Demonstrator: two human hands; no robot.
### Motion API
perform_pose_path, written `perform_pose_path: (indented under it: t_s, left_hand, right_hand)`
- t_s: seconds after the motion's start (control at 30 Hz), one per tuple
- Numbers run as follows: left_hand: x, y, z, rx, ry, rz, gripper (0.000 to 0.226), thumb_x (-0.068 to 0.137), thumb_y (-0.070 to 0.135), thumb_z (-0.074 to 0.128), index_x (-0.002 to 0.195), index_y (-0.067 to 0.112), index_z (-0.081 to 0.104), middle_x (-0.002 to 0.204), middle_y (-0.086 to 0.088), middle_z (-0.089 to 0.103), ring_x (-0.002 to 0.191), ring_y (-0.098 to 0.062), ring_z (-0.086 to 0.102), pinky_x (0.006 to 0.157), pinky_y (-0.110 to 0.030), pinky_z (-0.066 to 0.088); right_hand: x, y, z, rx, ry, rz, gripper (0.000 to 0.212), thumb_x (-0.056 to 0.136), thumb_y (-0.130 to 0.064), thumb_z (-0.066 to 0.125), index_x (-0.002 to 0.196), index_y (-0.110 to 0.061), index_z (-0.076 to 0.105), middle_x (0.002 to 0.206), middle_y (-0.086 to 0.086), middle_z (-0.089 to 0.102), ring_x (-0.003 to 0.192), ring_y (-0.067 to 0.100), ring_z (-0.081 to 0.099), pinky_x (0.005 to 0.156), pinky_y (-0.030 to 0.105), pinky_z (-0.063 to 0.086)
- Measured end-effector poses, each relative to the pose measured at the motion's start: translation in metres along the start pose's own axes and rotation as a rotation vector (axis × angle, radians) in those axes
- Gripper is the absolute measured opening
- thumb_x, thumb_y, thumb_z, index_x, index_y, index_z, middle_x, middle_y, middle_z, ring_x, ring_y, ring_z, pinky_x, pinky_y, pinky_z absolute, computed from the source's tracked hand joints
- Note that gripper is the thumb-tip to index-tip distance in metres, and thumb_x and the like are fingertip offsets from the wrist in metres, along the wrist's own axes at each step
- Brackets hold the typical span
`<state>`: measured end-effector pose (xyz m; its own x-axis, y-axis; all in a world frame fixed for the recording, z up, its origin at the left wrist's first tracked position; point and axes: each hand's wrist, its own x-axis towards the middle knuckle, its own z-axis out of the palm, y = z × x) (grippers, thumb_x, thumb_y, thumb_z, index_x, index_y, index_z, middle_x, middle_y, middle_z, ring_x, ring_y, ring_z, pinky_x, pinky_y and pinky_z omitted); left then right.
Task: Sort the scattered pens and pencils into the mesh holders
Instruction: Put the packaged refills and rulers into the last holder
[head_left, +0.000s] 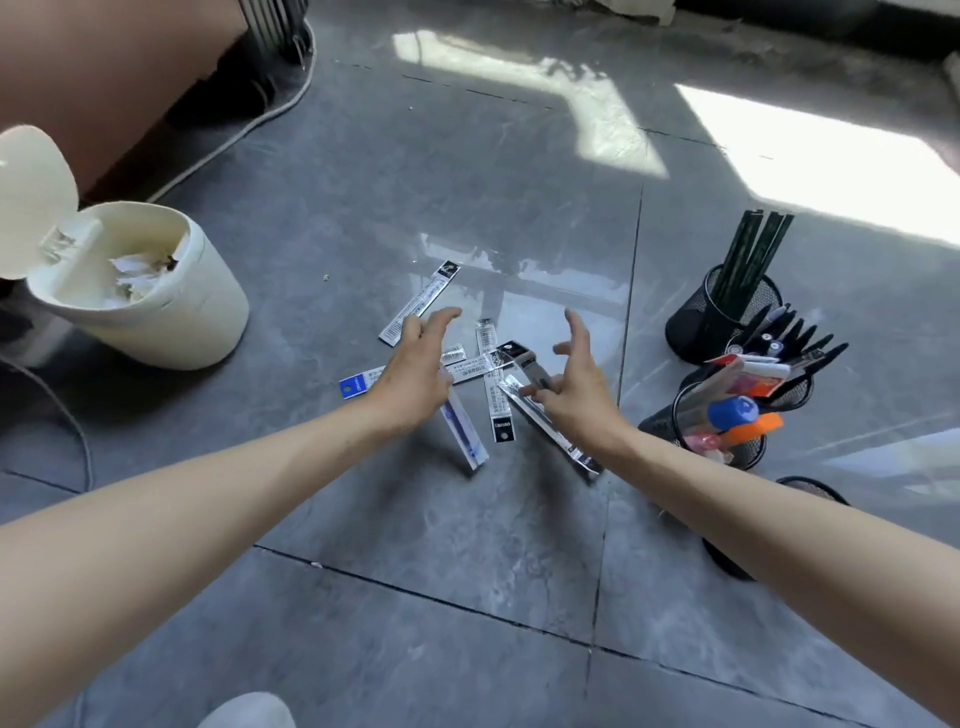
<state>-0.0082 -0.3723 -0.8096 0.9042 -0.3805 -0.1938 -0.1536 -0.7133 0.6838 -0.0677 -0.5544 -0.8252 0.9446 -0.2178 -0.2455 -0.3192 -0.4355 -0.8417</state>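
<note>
Several flat packets of pen refills lie scattered on the grey floor tiles. My left hand hovers over the left side of the pile, fingers spread and holding nothing. My right hand reaches over the right side, fingers spread and slightly bent, its lower fingers touching a long clear packet. To the right stand black mesh holders: one with dark green pencils, one with black pens, one with colourful markers. A further mesh holder shows behind my right forearm.
A cream bin with its lid up stands at the left, with paper scraps inside. A cable runs across the floor at the back left. A brown piece of furniture fills the top-left corner. Sunlit patches lie at the back right.
</note>
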Motion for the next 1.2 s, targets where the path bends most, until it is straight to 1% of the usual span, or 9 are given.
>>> perform_pose_path:
  t_s: [0.1,0.2,0.33,0.47,0.57,0.73,0.9,1.03,1.2]
  left_hand:
    - [0.006,0.012,0.002,-0.198,-0.056,-0.043,0.103,0.079,0.006,0.072,0.146,0.036,-0.001,0.126,-0.004,0.043,0.101,-0.014,0.047,0.078,-0.017,0.035]
    - [0.016,0.022,0.01,-0.471,-0.159,-0.13,0.121,0.07,0.009,0.081,0.142,0.041,-0.01,0.124,-0.001,0.056,0.098,-0.011,0.056,0.087,-0.019,0.047]
    - [0.031,0.042,0.026,-0.703,-0.344,-0.171,0.116,0.074,-0.007,0.073,0.141,0.044,-0.007,0.124,-0.013,0.056,0.087,-0.026,0.065,0.085,-0.035,0.055]
    - [0.036,0.057,0.037,-0.7,-0.417,-0.115,0.105,0.076,-0.007,0.071,0.144,0.039,0.004,0.126,-0.014,0.049,0.088,-0.028,0.063,0.076,-0.034,0.056]
    - [0.046,0.055,0.039,-0.709,-0.355,-0.143,0.086,0.083,0.004,0.067,0.144,0.034,0.014,0.125,-0.009,0.042,0.093,-0.026,0.059,0.072,-0.03,0.056]
    - [0.073,0.012,0.039,0.128,-0.216,0.029,0.036,0.085,0.009,0.061,0.119,0.015,0.053,0.119,-0.016,0.045,0.092,-0.025,0.054,0.08,-0.03,0.043]
    - [0.064,-0.005,0.043,0.552,-0.242,0.263,0.03,0.082,0.013,0.056,0.113,0.012,0.057,0.112,-0.013,0.048,0.109,-0.033,0.046,0.083,-0.038,0.043]
    - [0.055,0.006,0.061,0.676,-0.258,0.769,0.017,0.069,0.012,0.064,0.086,0.011,0.063,0.085,-0.01,0.057,0.078,-0.032,0.056,0.057,-0.036,0.044]
    - [0.044,0.026,0.076,1.03,-0.201,1.212,0.031,0.073,0.006,0.03,0.071,0.014,0.06,0.063,-0.002,0.055,0.056,-0.02,0.053,0.049,-0.027,0.037]
  right_hand:
    - [0.001,-0.004,-0.004,0.244,-0.07,0.22,0.041,0.08,0.009,0.064,0.12,0.002,0.057,0.087,0.008,0.063,0.072,0.013,0.062,0.064,0.015,0.045]
    - [-0.002,-0.01,-0.007,0.522,-0.128,0.401,0.016,0.086,0.007,0.054,0.099,0.003,0.062,0.072,0.011,0.055,0.056,0.014,0.051,0.054,0.018,0.041]
    - [-0.007,-0.002,-0.019,0.609,-0.374,0.444,0.034,0.091,-0.035,0.058,0.11,-0.007,0.06,0.108,0.01,0.065,0.1,0.02,0.062,0.092,0.027,0.047]
    - [-0.014,0.0,-0.029,0.871,-0.468,0.5,0.014,0.091,-0.002,0.053,0.102,-0.009,0.057,0.076,0.006,0.059,0.061,0.01,0.059,0.056,0.017,0.05]
    - [-0.014,0.004,-0.031,0.933,-0.395,0.552,0.018,0.091,0.01,0.043,0.1,-0.001,0.053,0.065,0.007,0.061,0.049,0.009,0.054,0.05,0.016,0.048]
    - [-0.012,0.017,-0.039,0.781,-0.118,0.595,0.021,0.087,0.009,0.043,0.091,-0.007,0.056,0.07,0.009,0.057,0.054,0.012,0.047,0.043,0.018,0.038]
    - [-0.015,0.024,-0.041,0.268,-0.007,0.544,0.017,0.08,-0.002,0.07,0.071,-0.011,0.058,0.043,-0.005,0.044,0.031,0.002,0.037,0.03,0.012,0.025]
    - [-0.011,0.031,-0.027,0.088,0.031,0.539,0.01,0.083,-0.009,0.064,0.076,-0.012,0.058,0.052,-0.001,0.04,0.043,0.01,0.034,0.034,0.016,0.025]
    - [-0.004,0.037,-0.023,0.03,0.107,0.52,0.019,0.085,-0.011,0.062,0.066,-0.013,0.057,0.047,-0.002,0.044,0.046,0.013,0.04,0.043,0.024,0.029]
